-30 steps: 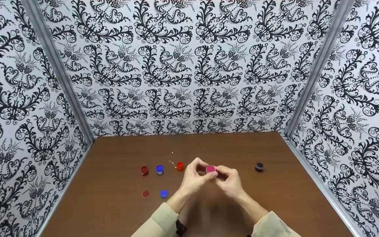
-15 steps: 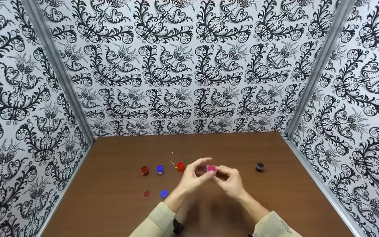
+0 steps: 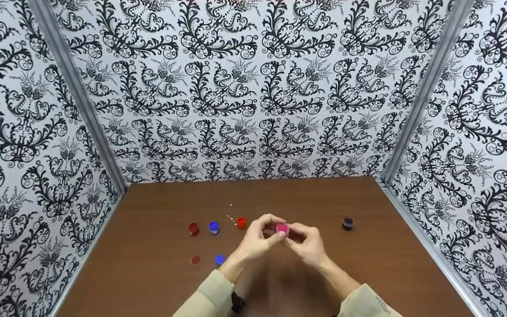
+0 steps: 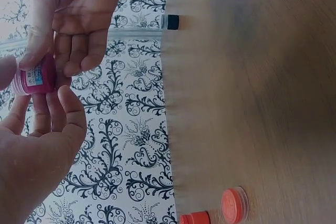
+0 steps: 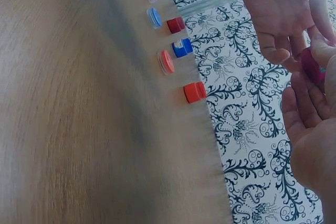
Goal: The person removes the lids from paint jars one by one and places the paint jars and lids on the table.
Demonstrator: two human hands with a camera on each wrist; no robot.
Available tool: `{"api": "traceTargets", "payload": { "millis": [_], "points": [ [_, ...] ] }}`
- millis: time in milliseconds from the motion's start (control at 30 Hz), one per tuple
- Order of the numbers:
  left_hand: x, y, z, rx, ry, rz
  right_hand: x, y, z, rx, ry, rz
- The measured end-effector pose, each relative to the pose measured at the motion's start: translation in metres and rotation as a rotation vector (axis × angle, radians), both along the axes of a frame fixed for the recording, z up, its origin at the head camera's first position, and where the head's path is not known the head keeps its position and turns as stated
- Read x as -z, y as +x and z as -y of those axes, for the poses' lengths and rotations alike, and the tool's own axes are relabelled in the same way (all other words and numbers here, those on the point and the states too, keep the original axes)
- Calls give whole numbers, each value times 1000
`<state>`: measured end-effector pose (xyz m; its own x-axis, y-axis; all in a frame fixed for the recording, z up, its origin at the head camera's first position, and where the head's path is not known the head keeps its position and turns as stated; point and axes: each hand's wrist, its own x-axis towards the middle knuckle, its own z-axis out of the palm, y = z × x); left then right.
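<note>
My left hand (image 3: 253,240) and right hand (image 3: 308,243) meet above the middle of the table. Between their fingertips they hold a small magenta paint jar (image 4: 44,74) with a clear-rimmed lid (image 4: 20,81) and a label on its side. The right thumb presses on the label in the left wrist view, and the left thumb tip lies by the lid. In the right wrist view, fingers cover much of the jar (image 5: 312,66). Left of the hands stand an orange jar (image 3: 241,223), a blue jar (image 3: 214,227) and a dark red jar (image 3: 193,229), all lidless.
A dark red lid (image 3: 196,260), a blue lid (image 3: 220,259) and an orange lid (image 5: 166,62) lie on the brown table (image 3: 156,281) nearer me. A black-topped jar (image 3: 347,223) stands to the right. Patterned walls (image 3: 253,110) enclose the table's back and sides.
Half a second ago the left fingers were raised a little higher; now they are lower around the magenta jar. Both hands stay in nearly the same place, and the other jars have not moved.
</note>
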<state>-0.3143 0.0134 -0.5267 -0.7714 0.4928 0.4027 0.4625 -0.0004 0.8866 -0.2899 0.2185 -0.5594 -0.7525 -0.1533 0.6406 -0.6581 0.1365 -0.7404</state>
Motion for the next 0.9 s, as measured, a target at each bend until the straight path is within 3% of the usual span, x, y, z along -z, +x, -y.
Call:
{"api": "traceTargets", "payload": {
  "millis": [233,600,733,900],
  "points": [
    [-1,8,-4,-91,49,107,2,0,4,-26,-13,-1],
    [2,11,-13,-224,106,151,2,1,9,20,-54,43],
    [0,10,-12,-223,108,166,1,1,7,20,-61,63],
    [-3,6,-8,-146,93,155,0,1,3,8,-69,59]
  ]
}}
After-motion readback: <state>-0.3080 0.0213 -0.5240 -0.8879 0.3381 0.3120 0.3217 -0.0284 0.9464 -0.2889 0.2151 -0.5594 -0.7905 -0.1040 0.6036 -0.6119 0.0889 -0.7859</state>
